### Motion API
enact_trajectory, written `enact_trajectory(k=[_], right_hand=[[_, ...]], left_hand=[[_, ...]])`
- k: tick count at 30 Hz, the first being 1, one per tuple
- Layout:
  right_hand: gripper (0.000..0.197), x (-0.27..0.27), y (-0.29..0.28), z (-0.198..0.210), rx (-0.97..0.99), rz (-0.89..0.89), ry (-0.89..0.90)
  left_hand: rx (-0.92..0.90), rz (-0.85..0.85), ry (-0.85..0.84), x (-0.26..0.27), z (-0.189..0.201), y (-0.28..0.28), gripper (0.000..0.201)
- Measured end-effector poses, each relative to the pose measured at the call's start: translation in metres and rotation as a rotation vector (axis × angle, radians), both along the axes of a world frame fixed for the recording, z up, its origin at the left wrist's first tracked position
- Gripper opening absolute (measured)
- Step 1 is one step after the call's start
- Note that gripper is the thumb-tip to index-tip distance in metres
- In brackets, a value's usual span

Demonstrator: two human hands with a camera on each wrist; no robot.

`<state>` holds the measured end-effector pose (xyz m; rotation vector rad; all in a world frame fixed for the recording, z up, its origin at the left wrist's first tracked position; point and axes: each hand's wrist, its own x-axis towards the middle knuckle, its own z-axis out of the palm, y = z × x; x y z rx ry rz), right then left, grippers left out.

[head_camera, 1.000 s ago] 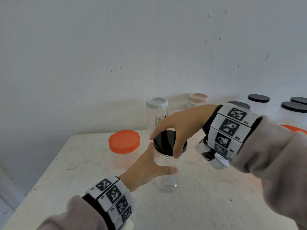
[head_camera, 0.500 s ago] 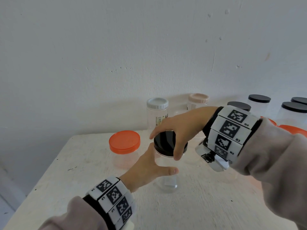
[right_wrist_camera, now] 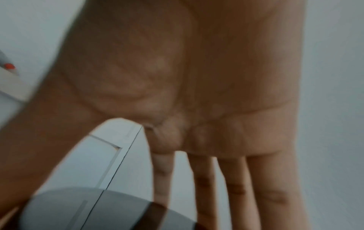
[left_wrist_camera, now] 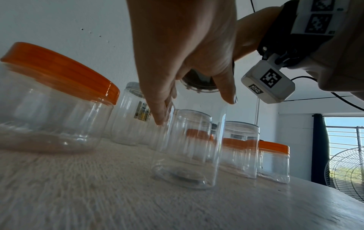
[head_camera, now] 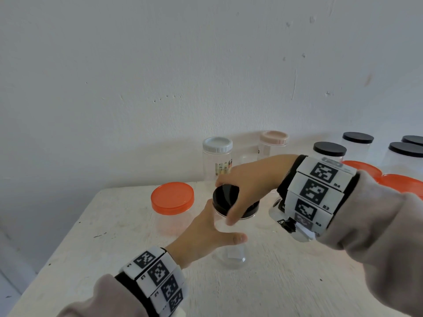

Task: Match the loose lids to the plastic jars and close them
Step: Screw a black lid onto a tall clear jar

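Observation:
A clear plastic jar point(head_camera: 231, 256) stands upright mid-table with a black lid point(head_camera: 223, 194) on its mouth. My left hand point(head_camera: 214, 229) holds the jar's body, thumb in front and fingers behind. From above, my right hand point(head_camera: 231, 200) grips the lid, index finger on the far rim and thumb on the near rim. The left wrist view shows the jar point(left_wrist_camera: 187, 149) between my left hand's point(left_wrist_camera: 195, 109) fingers and thumb, with the lid's dark underside point(left_wrist_camera: 198, 84) above. In the right wrist view only my blurred palm and fingers point(right_wrist_camera: 204, 179) show.
An orange-lidded jar point(head_camera: 172, 199) stands just left of the held one. White-lidded point(head_camera: 217, 146) and pink-lidded point(head_camera: 273, 137) jars stand by the wall. Black-lidded jars point(head_camera: 329, 149) and orange lids point(head_camera: 362, 167) crowd the right. A lidless jar point(left_wrist_camera: 242, 132) stands behind. The table's left edge point(head_camera: 75, 227) is near.
My right hand has turned on the black lid and now covers more of it, its thumb swung further left along the near rim. The left hand and jar have stayed put.

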<state>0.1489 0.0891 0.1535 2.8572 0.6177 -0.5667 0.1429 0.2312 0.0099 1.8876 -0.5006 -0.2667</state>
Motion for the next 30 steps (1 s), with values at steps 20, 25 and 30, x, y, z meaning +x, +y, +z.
enact_trajectory(k=[20, 25, 30], right_hand=[[0.087, -0.003, -0.012, -0.003, 0.122, 0.019, 0.060], [0.078, 0.000, -0.011, -0.009, 0.140, -0.019, -0.010], [0.076, -0.001, -0.008, -0.016, 0.136, -0.047, -0.086]], left_hand=[[0.009, 0.038, -0.013, -0.001, 0.000, -0.001, 0.085], [-0.008, 0.015, -0.017, -0.001, 0.000, -0.001, 0.090], [-0.008, 0.014, -0.017, -0.001, 0.001, -0.001, 0.088]])
